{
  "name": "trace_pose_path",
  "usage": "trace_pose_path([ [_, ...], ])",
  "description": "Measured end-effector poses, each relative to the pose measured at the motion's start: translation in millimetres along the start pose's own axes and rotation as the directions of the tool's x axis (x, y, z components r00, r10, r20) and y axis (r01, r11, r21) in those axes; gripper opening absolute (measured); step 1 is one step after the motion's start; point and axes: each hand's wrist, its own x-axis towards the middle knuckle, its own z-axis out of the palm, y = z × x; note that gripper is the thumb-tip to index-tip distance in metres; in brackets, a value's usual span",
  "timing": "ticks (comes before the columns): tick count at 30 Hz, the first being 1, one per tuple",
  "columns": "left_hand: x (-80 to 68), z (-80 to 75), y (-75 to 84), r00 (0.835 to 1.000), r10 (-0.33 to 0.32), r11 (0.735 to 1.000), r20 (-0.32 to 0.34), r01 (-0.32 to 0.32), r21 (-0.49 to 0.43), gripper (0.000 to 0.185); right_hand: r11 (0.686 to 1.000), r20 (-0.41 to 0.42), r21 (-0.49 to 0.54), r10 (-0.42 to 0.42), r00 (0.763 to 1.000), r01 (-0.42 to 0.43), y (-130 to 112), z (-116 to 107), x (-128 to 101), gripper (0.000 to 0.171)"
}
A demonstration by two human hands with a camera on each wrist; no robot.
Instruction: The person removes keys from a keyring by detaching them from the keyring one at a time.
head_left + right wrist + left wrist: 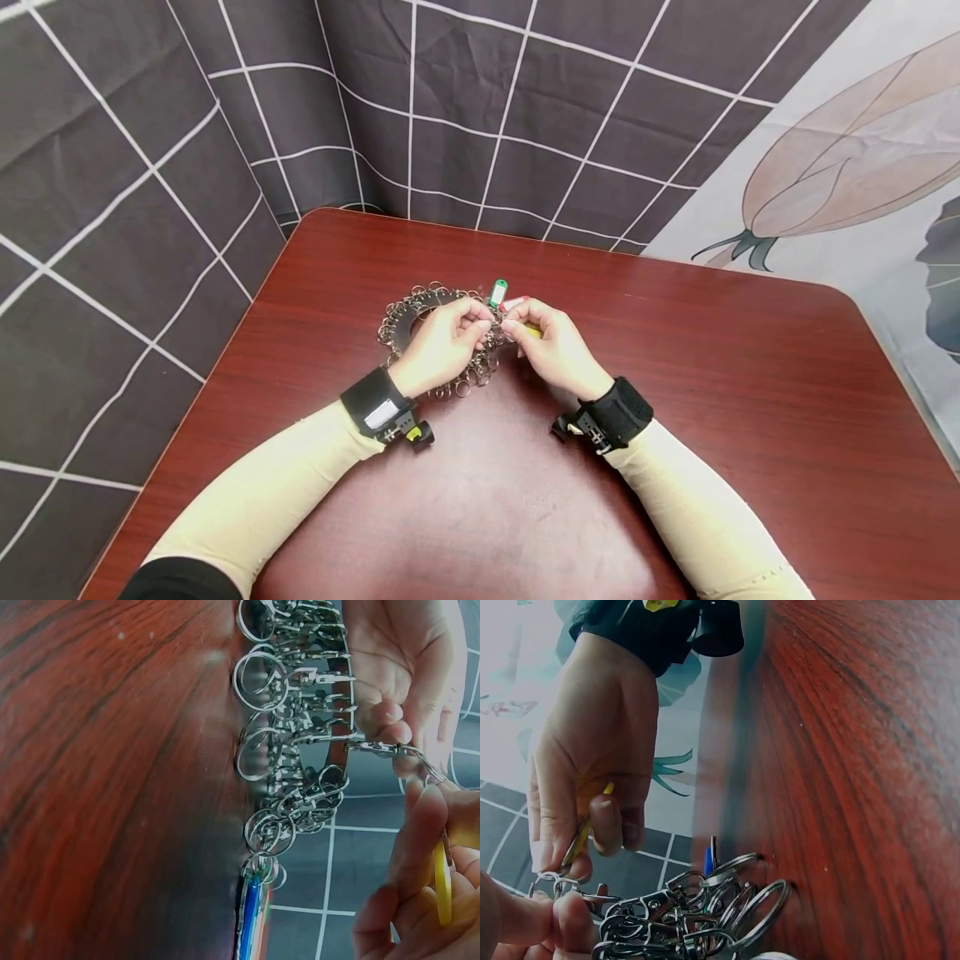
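A dark ring-shaped holder [405,323] lies on the table, its rim hung with many metal swivel clasps and split rings [260,681]. With thumb and finger my left hand [442,342] pinches a split ring [546,880] at the end of one swivel clasp [379,748], which stretches out from the holder. My right hand [558,350] meets it at the fingertips, pinching the small metal ring end of a yellow key tag [442,889]. Fingers partly cover where the two rings meet, so whether they are linked is unclear.
A green key tag [498,292] and a red key tag [514,303] lie beside the holder, beyond the fingertips. A blue tag [247,919] shows at the holder's edge. The red-brown table [712,375] meets a grid-patterned curtain [465,125] behind.
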Motion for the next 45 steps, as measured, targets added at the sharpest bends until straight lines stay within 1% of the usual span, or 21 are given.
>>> trace_pose_path([
  [3,0.7,0.9,0.4,0.999,0.032,0.999,-0.009,-0.032,0.020,0.007,1.000,-0.013,-0.021,-0.015,1.000,0.015,0,-1,0,0.006],
  [6,0.7,0.9,1.8,0.998,0.066,0.996,-0.018,-0.065,0.065,0.008,0.999,-0.022,-0.030,-0.018,1.000,0.018,-1,-2,1,0.005],
  [11,-1.6,-0.3,3.9,0.994,0.113,0.980,-0.009,-0.110,0.168,0.009,1.000,-0.004,-0.010,0.010,1.000,-0.010,-1,-2,2,0.005],
  [15,-1.3,-0.2,3.1,0.992,0.129,0.969,0.006,-0.127,0.210,0.009,0.999,0.011,0.025,0.044,0.999,-0.044,1,-3,3,0.005],
  [18,-0.4,-1.0,4.1,0.992,0.122,0.972,0.014,-0.122,0.198,0.009,0.994,0.008,0.088,0.071,0.997,-0.071,3,-2,5,0.006],
  [22,0.4,-3.0,5.9,0.996,0.062,0.984,0.061,-0.071,0.161,0.013,0.983,-0.009,0.159,0.089,0.996,-0.086,6,-1,6,0.007],
  [26,1.1,-4.2,4.6,0.993,0.008,0.989,0.118,-0.025,0.149,0.013,0.982,-0.014,0.171,0.082,0.997,-0.078,6,0,5,0.007],
  [29,0.9,-3.7,4.2,0.992,0.012,0.989,0.126,-0.031,0.148,0.009,0.988,-0.005,0.142,0.066,0.998,-0.065,3,0,4,0.007],
  [32,0.2,-2.3,4.1,0.993,0.010,0.992,0.119,-0.025,0.127,0.008,0.995,0.001,0.080,0.053,0.999,-0.053,0,0,3,0.007],
  [34,-0.2,-1.2,3.2,0.995,-0.004,0.994,0.104,-0.007,0.105,0.008,0.997,0.006,0.050,0.053,0.999,-0.053,6,2,4,0.007],
  [38,-1.3,0.4,0.5,0.998,-0.033,0.998,0.052,0.030,0.063,0.009,0.998,0.021,0.016,0.055,0.998,-0.055,26,5,6,0.008],
  [40,-1.5,0.9,-0.3,0.999,-0.033,0.999,0.033,0.032,0.036,0.009,0.998,0.020,0.010,0.059,0.998,-0.059,34,6,6,0.010],
  [42,-1.6,1.3,-0.7,0.999,-0.031,1.000,0.020,0.031,0.005,0.010,0.998,0.015,0.007,0.062,0.998,-0.063,37,5,5,0.010],
  [45,-0.8,1.1,0.1,1.000,-0.031,0.998,0.002,0.031,-0.050,0.009,0.998,0.008,0.028,0.061,0.998,-0.061,39,4,5,0.010],
])
